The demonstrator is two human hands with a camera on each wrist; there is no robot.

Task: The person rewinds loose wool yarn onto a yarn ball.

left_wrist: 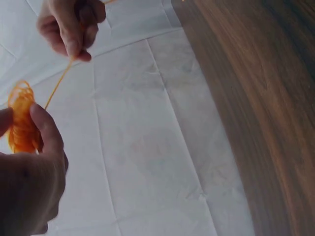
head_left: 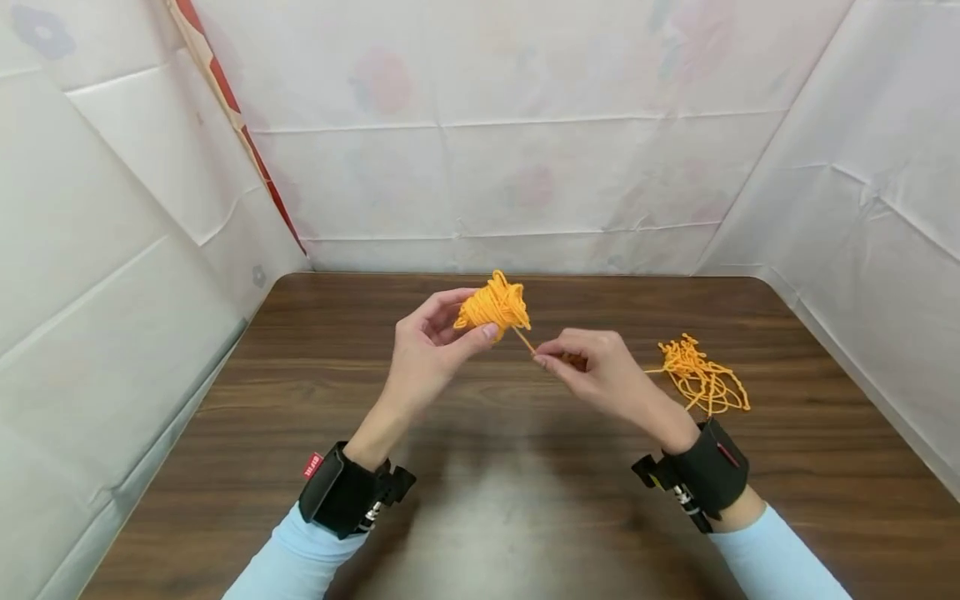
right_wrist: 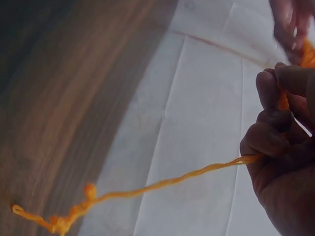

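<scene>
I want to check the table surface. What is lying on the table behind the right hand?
A loose tangle of orange yarn lies on the brown table behind the right hand. The wrist hides where its strand runs to the hand.

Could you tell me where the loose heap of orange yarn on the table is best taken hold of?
Judging by its flat, tangled sprawl, grip the loose yarn heap at its dense middle, from above with the right hand, since the strand trails from it.

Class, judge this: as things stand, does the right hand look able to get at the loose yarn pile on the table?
Probably yes. The loose yarn pile lies on the table just beside the right hand with nothing between, though that hand pinches the strand.
</scene>
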